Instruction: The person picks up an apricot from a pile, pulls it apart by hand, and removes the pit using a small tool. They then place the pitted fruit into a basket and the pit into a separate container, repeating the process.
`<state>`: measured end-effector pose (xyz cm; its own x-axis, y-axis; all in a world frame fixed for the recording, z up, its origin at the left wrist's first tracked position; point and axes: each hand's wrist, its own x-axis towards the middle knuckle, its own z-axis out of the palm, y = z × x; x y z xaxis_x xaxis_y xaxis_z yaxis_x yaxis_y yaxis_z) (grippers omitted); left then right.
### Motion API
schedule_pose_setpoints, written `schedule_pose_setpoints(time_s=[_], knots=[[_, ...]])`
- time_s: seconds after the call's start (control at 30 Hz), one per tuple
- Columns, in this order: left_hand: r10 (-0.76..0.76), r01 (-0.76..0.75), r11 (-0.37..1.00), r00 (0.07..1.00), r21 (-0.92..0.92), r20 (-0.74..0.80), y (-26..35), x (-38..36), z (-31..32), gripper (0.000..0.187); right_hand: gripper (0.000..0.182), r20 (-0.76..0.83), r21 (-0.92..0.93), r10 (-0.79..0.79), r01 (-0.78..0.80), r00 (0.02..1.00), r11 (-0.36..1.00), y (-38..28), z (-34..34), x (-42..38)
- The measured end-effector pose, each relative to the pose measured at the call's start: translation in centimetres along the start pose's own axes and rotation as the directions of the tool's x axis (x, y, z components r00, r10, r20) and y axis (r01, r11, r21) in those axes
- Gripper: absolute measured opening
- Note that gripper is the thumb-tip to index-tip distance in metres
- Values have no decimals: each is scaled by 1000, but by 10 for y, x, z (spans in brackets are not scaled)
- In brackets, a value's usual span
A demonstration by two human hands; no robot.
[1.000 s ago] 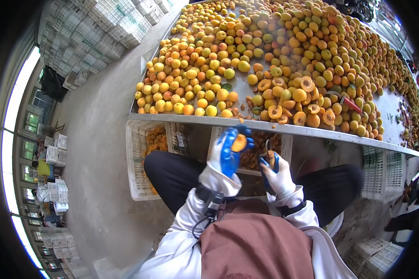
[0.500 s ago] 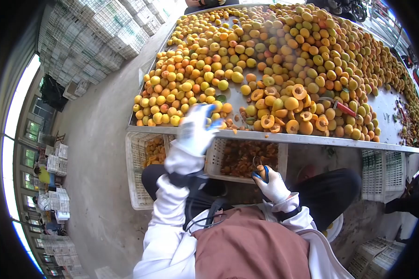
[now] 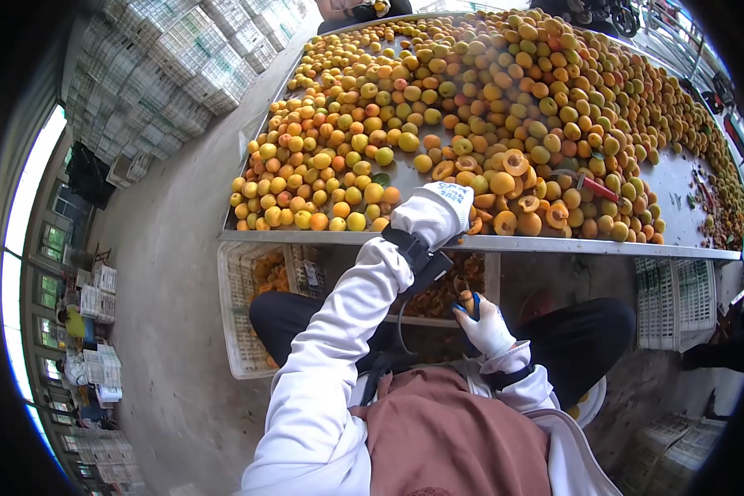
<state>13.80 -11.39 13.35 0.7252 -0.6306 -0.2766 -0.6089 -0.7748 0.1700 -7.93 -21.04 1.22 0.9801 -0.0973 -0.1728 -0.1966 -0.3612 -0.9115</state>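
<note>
The halved apricots (image 3: 504,217) lie cut side up in a small cluster on the tabletop (image 3: 678,186), close to its near metal edge, orange with darker pit hollows. The left hand (image 3: 438,211), in a white glove, reaches over that edge and rests among the fruit just left of the cluster; its fingers are hidden behind the back of the glove, so I cannot tell whether it grips anything. The right hand (image 3: 481,321), also gloved white, sits low below the tabletop edge, closed around a small blue-handled tool (image 3: 465,304) with something orange at its tip. Whole apricots (image 3: 438,99), yellow to orange-red, cover most of the tabletop in a dense heap, leaving a bare grey strip along the near right side, where a red-handled tool (image 3: 591,186) lies. Under the edge stand white plastic crates (image 3: 248,298) holding fruit pieces, tight against the person's dark-trousered knees. Bare concrete floor (image 3: 169,248) opens to the left.
</note>
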Motion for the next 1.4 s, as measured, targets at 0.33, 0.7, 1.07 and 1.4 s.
schedule_pose_setpoints(time_s=[0.33, 0.7, 1.07, 1.4], knots=[[-3, -188, -182, 982, -965, -191, -25, -68, 34, 19, 26, -169, 212, -154, 188, 974, 959, -38, -16, -11], [-149, -166, -723, 985, -671, -84, -3, -118, 78, 35, 21, -5, 234, -88, 87, 996, 968, -83, -4, -6], [-303, -194, -722, 952, -664, 51, 27, -129, 87, 37, 26, 83, 225, -75, 55, 994, 973, -83, 9, 2], [-426, -259, -656, 902, -709, 65, 49, -128, 80, 33, 30, 79, -19, -30, 31, 996, 999, -87, 12, -2]])
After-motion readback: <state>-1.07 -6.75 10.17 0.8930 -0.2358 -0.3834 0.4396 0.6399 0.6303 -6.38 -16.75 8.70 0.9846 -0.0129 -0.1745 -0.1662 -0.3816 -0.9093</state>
